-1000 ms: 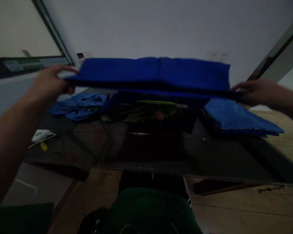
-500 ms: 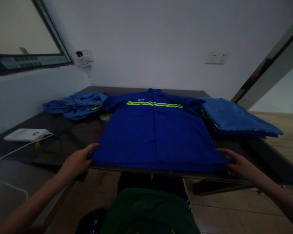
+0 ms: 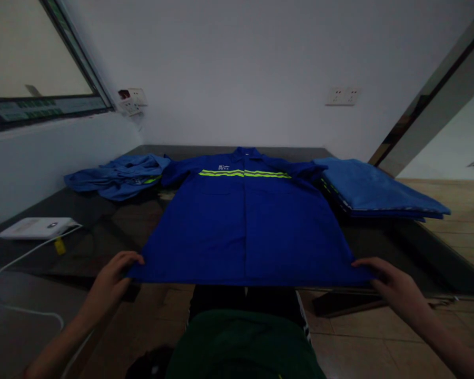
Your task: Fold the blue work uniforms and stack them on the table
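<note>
A dark blue short-sleeved work shirt (image 3: 245,226) lies spread face up, its collar toward the wall and its bottom hem stretched along the near edge. Yellow-green reflective stripes cross its chest, with a small white logo above them at the left. My left hand (image 3: 116,271) pinches the hem's left corner between thumb and fingers. At the right corner, my right hand (image 3: 385,273) grips the hem in the same way. The fabric between my hands is taut and nearly flat.
Crumpled lighter blue clothing (image 3: 118,176) lies at the back left of the dark table (image 3: 114,226). A folded blue stack (image 3: 379,187) sits at the right. Near the left edge is a white device (image 3: 37,228) with a cable. Wall sockets (image 3: 342,96) are behind.
Both hands have come nearer and drawn the hem toward me. The hem's edges now form one straight line, and its left corner is further left.
</note>
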A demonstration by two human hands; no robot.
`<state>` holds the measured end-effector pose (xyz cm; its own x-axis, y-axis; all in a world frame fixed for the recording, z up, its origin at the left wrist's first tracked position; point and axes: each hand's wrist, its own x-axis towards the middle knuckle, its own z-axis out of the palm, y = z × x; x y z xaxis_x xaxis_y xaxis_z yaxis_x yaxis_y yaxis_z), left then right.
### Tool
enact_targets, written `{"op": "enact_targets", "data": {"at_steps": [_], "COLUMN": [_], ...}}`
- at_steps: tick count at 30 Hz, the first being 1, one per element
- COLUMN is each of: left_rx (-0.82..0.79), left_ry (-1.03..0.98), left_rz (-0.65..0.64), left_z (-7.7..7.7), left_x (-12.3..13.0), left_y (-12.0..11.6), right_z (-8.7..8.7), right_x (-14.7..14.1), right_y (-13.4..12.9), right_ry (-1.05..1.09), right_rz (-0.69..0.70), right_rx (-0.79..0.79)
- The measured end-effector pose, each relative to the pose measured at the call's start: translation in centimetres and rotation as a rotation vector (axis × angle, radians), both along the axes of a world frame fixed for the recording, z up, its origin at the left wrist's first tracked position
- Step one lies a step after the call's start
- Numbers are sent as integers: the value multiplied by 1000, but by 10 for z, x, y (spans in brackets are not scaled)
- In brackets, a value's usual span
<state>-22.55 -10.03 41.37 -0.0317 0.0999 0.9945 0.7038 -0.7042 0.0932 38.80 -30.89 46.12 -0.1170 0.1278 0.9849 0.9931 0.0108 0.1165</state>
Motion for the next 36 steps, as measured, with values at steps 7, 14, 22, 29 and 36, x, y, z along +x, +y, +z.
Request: {"op": "enact_targets", "data": {"at_steps": [7, 14, 22, 29, 36], "left_rx": [317, 414, 375, 416, 376], "left_ry": [377, 254, 363, 522, 401], "left_rz": [250, -137, -133, 78, -86], "left_z": [9, 7, -15, -21, -23], "left_x": [22, 18, 16, 4, 9], "left_y": [5, 5, 15, 16, 12], "right_z": [5, 3, -15, -18, -19], "right_x": [-42, -39, -27, -27, -46], "right_y": [10, 10, 21, 14, 14], "right_ry": [-551, -664, -715, -745, -779], "right_rz": [-339, -129, -92, -91, -103], "right_rx": [142, 157, 185, 132, 73]}}
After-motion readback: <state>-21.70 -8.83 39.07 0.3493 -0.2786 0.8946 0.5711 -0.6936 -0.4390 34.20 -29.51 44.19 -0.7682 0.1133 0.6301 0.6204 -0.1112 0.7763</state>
